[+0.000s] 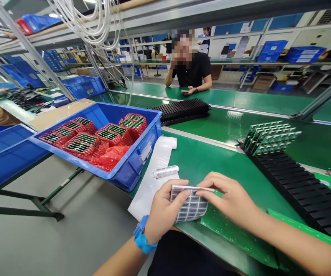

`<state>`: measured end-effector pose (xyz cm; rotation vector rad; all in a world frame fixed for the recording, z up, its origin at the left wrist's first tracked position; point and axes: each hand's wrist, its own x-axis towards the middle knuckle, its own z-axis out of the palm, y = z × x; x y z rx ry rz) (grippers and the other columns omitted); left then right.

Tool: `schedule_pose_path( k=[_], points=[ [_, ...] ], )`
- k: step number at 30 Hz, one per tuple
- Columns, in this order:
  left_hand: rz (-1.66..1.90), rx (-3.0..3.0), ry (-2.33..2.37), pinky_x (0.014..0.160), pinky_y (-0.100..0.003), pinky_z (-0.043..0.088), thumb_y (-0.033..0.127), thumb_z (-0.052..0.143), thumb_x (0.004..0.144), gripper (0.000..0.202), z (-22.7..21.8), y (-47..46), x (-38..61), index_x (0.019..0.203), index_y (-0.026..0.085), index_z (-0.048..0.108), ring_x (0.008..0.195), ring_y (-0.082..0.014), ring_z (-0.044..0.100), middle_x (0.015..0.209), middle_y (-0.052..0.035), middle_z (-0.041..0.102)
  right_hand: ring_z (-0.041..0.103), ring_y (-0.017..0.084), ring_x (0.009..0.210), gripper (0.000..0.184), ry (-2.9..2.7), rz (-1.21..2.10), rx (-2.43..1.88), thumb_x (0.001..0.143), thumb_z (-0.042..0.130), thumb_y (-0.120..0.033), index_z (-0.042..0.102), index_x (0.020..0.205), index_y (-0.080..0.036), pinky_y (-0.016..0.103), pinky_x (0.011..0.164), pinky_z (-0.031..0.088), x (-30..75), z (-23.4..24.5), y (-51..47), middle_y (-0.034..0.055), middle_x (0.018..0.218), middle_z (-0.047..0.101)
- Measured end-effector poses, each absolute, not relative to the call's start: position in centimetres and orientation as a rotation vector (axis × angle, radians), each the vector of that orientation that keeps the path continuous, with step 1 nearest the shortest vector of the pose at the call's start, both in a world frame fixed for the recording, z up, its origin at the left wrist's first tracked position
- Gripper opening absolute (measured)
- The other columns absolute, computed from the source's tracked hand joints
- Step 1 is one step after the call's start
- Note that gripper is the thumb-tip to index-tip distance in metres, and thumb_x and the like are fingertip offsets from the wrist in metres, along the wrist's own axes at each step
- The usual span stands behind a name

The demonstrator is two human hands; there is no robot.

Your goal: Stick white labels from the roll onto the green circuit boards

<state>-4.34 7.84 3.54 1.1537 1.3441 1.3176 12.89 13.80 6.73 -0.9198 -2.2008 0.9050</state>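
A sheet of small grey labels (192, 207) is held up at the table's near edge. My left hand (167, 209), with a blue watch on the wrist, grips its left side, thumb across the front. At the upper right edge, my right hand (225, 191) pinches the sheet between thumb and fingers. Whether a single label is lifted there I cannot tell. Beneath my right forearm lies a green circuit board panel (234, 235). Just beyond my left hand, a small roll of labels (166, 171) rests on a white backing strip (150, 195).
A blue bin (136, 168) on the left holds circuit boards in red bubble wrap (110, 157). A black slotted rack (286, 184) at right carries several upright green boards (271, 138). Another black rack (185, 109) lies further back. A person (194, 69) sits opposite, phone in hand.
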Motion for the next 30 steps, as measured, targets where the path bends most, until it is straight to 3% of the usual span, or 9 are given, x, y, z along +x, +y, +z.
schedule_pose_path(
  k=[2,7,10,13,15,18,24,27,30],
  points=[
    [1.319,1.203,1.342,0.066,-0.022,0.051,0.03,0.058,0.081,0.018,3.1,7.3,-4.0,0.094,0.019,0.064,0.072,-0.0136,0.063,0.081,-0.0013,0.068,0.057,0.013,0.068,0.013,-2.19,0.925,-0.946,0.084,0.055,-0.022,0.064,0.075,-0.021,0.026,0.062,0.044,13.2,6.6,13.2,0.0006,0.071,0.06],
    [1.331,1.29,1.491,0.063,-0.022,0.049,0.031,0.059,0.08,0.017,2.7,6.7,-3.5,0.074,0.017,0.069,0.066,-0.0143,0.062,0.07,-0.0018,0.068,0.059,0.014,0.068,0.019,-2.27,1.054,-0.982,0.087,0.05,-0.026,0.067,0.081,-0.023,0.026,0.061,0.044,13.9,6.8,11.9,0.0007,0.073,0.064],
    [1.329,1.253,1.505,0.057,-0.02,0.048,0.03,0.063,0.077,0.016,2.5,6.5,-3.4,0.07,0.017,0.069,0.06,-0.0135,0.061,0.064,-0.0007,0.068,0.061,0.015,0.073,0.02,-2.277,1.142,-1.064,0.087,0.051,-0.027,0.063,0.103,-0.027,0.026,0.067,0.047,14.3,6.7,11.4,-0.0007,0.081,0.068],
    [1.296,1.298,1.47,0.057,-0.02,0.048,0.028,0.064,0.077,0.012,2.2,6.4,-3.7,0.072,0.019,0.071,0.061,-0.013,0.061,0.066,-0.0002,0.069,0.061,0.016,0.081,0.039,-2.298,1.117,-1.11,0.083,0.057,-0.031,0.05,0.121,-0.028,0.029,0.073,0.047,14.8,6.7,11.4,0.0003,0.09,0.067],
    [1.287,1.379,1.455,0.06,-0.02,0.048,0.026,0.063,0.078,0.01,2.0,6.2,-3.9,0.075,0.021,0.072,0.063,-0.0127,0.061,0.07,0.0,0.07,0.058,0.017,0.086,0.029,-2.34,1.053,-1.056,0.083,0.058,-0.03,0.055,0.112,-0.026,0.03,0.076,0.046,14.9,6.6,11.5,0.0023,0.094,0.064],
    [1.309,1.486,1.408,0.061,-0.02,0.048,0.022,0.062,0.079,0.01,1.7,5.9,-4.1,0.08,0.022,0.072,0.065,-0.0124,0.062,0.072,0.0002,0.069,0.055,0.016,0.08,0.007,-2.38,0.96,-0.972,0.086,0.053,-0.024,0.061,0.085,-0.023,0.029,0.068,0.045,14.9,6.1,11.6,0.0026,0.083,0.059],
    [1.259,1.413,1.596,0.057,-0.021,0.047,0.026,0.062,0.078,0.012,1.5,5.5,-3.5,0.07,0.019,0.068,0.06,-0.013,0.06,0.064,0.0006,0.067,0.05,0.017,0.075,0.015,-2.385,0.518,-0.797,0.085,0.052,-0.014,0.061,0.096,-0.018,0.033,0.066,0.042,14.3,4.5,10.3,0.0045,0.077,0.058],
    [1.205,1.332,1.668,0.049,-0.02,0.044,0.031,0.063,0.077,0.019,1.6,5.5,-3.9,0.062,0.018,0.063,0.052,-0.012,0.056,0.055,0.0019,0.062,0.052,0.016,0.074,0.014,-2.36,0.58,-0.822,0.086,0.051,-0.016,0.063,0.093,-0.02,0.031,0.066,0.043,14.6,5.3,10.6,0.0038,0.075,0.06],
    [1.103,1.437,1.612,0.049,-0.02,0.043,0.03,0.061,0.079,0.019,2.0,5.6,-5.2,0.064,0.019,0.064,0.052,-0.0119,0.056,0.055,0.0016,0.062,0.057,0.016,0.076,0.015,-2.214,0.769,-1.15,0.086,0.052,-0.028,0.065,0.079,-0.023,0.03,0.068,0.045,15.8,6.7,13.0,0.0031,0.08,0.063]
  ],
)
